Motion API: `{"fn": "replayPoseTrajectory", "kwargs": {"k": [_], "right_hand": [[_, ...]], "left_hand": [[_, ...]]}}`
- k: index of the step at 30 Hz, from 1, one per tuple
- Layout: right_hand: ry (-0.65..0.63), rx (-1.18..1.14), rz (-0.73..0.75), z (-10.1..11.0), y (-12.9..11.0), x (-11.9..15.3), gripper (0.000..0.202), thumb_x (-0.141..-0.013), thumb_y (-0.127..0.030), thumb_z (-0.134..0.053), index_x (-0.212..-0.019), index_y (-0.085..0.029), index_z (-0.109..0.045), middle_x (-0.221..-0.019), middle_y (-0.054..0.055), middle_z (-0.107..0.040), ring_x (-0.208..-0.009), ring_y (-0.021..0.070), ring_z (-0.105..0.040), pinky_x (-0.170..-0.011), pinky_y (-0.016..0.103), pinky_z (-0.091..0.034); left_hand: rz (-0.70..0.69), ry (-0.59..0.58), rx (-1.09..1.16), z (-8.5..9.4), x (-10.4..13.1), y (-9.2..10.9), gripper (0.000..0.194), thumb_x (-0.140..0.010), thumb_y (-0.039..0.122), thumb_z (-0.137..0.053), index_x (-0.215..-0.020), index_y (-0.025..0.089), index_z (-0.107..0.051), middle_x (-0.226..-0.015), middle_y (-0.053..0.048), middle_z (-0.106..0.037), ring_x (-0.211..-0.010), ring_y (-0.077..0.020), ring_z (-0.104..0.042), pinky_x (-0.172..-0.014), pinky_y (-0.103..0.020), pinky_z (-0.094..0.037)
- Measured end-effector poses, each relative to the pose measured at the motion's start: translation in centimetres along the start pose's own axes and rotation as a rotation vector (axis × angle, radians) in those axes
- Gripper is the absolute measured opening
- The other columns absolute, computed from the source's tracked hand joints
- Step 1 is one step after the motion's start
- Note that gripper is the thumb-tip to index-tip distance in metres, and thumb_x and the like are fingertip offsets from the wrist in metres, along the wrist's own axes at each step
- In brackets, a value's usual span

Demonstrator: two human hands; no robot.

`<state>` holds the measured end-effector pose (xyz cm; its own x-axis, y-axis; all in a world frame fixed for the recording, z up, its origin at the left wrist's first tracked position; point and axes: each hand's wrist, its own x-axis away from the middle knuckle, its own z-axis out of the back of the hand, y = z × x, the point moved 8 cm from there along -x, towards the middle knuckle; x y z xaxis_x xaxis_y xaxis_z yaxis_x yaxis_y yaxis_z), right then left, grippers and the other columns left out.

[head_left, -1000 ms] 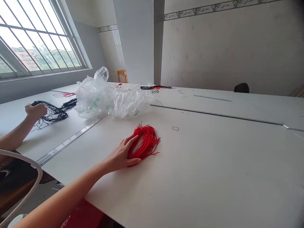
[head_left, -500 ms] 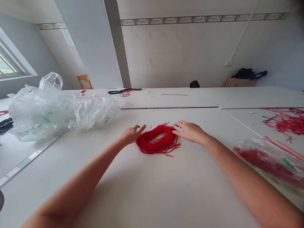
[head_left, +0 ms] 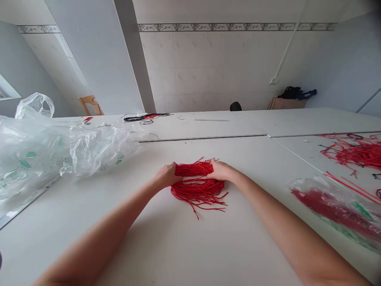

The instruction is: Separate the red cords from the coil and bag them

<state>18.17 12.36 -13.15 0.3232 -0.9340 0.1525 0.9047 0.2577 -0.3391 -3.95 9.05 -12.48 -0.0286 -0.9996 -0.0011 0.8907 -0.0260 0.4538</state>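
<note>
A coiled bundle of red cords [head_left: 196, 190] lies on the white table [head_left: 178, 242] in front of me, its loose ends fanned toward me and to the right. My left hand [head_left: 167, 174] is closed round the bundle's left side, thumb on top. On the opposite side, my right hand [head_left: 220, 171] grips the cords, with its thumb reaching into the loop. A narrow gap shows between the back and front strands. The fingers under and behind the cords are hidden on both hands.
Crumpled clear plastic bags [head_left: 89, 149] fill the left side. To the right are a clear bag with red cords inside [head_left: 336, 210] and a tangle of red and black cords [head_left: 360, 153]. Black cords [head_left: 145, 118] and a thin rod [head_left: 212, 120] lie at the back.
Both hands, apart and open before, have closed on the two sides of the red cord bundle. The loop has flattened into a narrow gap. The view has shifted slightly right.
</note>
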Motion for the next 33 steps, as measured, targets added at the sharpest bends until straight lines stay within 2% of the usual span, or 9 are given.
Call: {"fn": "replayPoseTrajectory", "kwargs": {"k": [3, 5, 8, 13, 16, 20, 25, 30, 33], "right_hand": [[-0.034, 0.007, -0.095, -0.1, 0.5, -0.1, 0.036, -0.078, -0.041, -0.075, -0.109, -0.022, -0.073, -0.113, 0.014, -0.078, -0.11, 0.0339, -0.074, -0.089, 0.041, -0.059], [-0.031, -0.006, -0.124, 0.1, 0.5, 0.0, 0.026, -0.078, -0.036, -0.073, -0.099, -0.021, -0.074, -0.115, 0.017, -0.077, -0.117, 0.0386, -0.07, -0.096, 0.047, -0.056], [-0.017, -0.087, -0.135, 0.7, 1.0, 0.0, 0.019, -0.077, -0.033, -0.071, -0.092, -0.022, -0.072, -0.116, 0.017, -0.076, -0.12, 0.0415, -0.068, -0.1, 0.051, -0.053], [-0.139, -0.43, -0.102, 0.6, 3.3, 0.1, 0.014, -0.086, -0.036, -0.059, -0.083, -0.025, -0.067, -0.097, 0.006, -0.079, -0.096, 0.0276, -0.074, -0.082, 0.037, -0.06], [-0.18, -0.649, -0.101, 0.0, 4.8, -0.2, 0.014, -0.088, -0.034, -0.059, -0.094, -0.024, -0.067, -0.105, 0.005, -0.08, -0.094, 0.0218, -0.075, -0.079, 0.031, -0.061], [-0.169, -0.859, -0.127, -0.5, 6.0, -0.7, 0.03, -0.088, -0.027, -0.062, -0.117, -0.021, -0.065, -0.121, 0.01, -0.079, -0.098, 0.0193, -0.077, -0.084, 0.028, -0.062], [-0.246, -0.966, -0.066, -0.1, 5.4, 0.1, 0.036, -0.087, -0.022, -0.069, -0.123, -0.02, -0.069, -0.126, 0.011, -0.078, -0.106, 0.021, -0.077, -0.091, 0.03, -0.063], [-0.062, -0.763, -0.087, 2.2, 6.7, 0.4, 0.042, -0.094, -0.023, -0.063, -0.135, -0.017, -0.064, -0.132, 0.014, -0.075, -0.111, 0.024, -0.075, -0.091, 0.034, -0.063], [0.135, -0.602, -0.189, 3.9, 8.5, 0.4, 0.057, -0.091, -0.023, -0.067, -0.145, -0.013, -0.054, -0.145, 0.022, -0.064, -0.125, 0.0333, -0.067, -0.102, 0.045, -0.056]], "left_hand": [[-0.045, 0.1, 0.145, -0.4, -0.7, -0.3, 0.022, -0.075, 0.034, -0.07, -0.092, 0.022, -0.062, -0.094, -0.009, -0.073, -0.088, -0.0297, -0.069, -0.072, -0.037, -0.052], [-0.077, 0.161, 0.272, -0.6, -0.7, -0.7, 0.037, -0.083, 0.039, -0.067, -0.114, 0.021, -0.064, -0.105, -0.008, -0.074, -0.097, -0.0281, -0.07, -0.083, -0.038, -0.054], [-0.103, 0.196, 0.45, -0.7, -0.9, -1.6, 0.061, -0.089, 0.057, -0.065, -0.137, 0.021, -0.057, -0.105, -0.007, -0.074, -0.095, -0.0247, -0.072, -0.084, -0.036, -0.057], [-0.055, 0.275, 0.614, 0.0, -1.8, -4.0, 0.063, -0.095, 0.066, -0.052, -0.135, 0.018, -0.056, -0.101, -0.009, -0.073, -0.075, -0.0191, -0.069, -0.068, -0.033, -0.057], [-0.026, 0.309, 0.643, 0.1, -2.2, -4.9, 0.057, -0.097, 0.062, -0.048, -0.132, 0.018, -0.057, -0.107, -0.011, -0.071, -0.07, -0.0166, -0.067, -0.062, -0.03, -0.055], [-0.068, 0.272, 0.596, -0.6, -2.2, -4.7, 0.05, -0.097, 0.056, -0.051, -0.13, 0.02, -0.06, -0.102, -0.007, -0.073, -0.066, -0.0152, -0.065, -0.065, -0.031, -0.054], [-0.123, 0.209, 0.504, -1.1, -2.1, -3.8, 0.044, -0.098, 0.051, -0.053, -0.13, 0.022, -0.06, -0.096, -0.003, -0.074, -0.067, -0.0166, -0.066, -0.069, -0.032, -0.052], [-0.155, 0.145, 0.428, -1.1, -1.6, -2.7, 0.042, -0.098, 0.045, -0.05, -0.133, 0.022, -0.057, -0.087, -0.002, -0.077, -0.07, -0.0191, -0.067, -0.073, -0.034, -0.051], [-0.249, 0.05, 0.4, -1.5, -0.8, -1.2, 0.046, -0.095, 0.039, -0.052, -0.139, 0.023, -0.054, -0.088, -0.001, -0.078, -0.074, -0.0195, -0.067, -0.072, -0.033, -0.049]]}}
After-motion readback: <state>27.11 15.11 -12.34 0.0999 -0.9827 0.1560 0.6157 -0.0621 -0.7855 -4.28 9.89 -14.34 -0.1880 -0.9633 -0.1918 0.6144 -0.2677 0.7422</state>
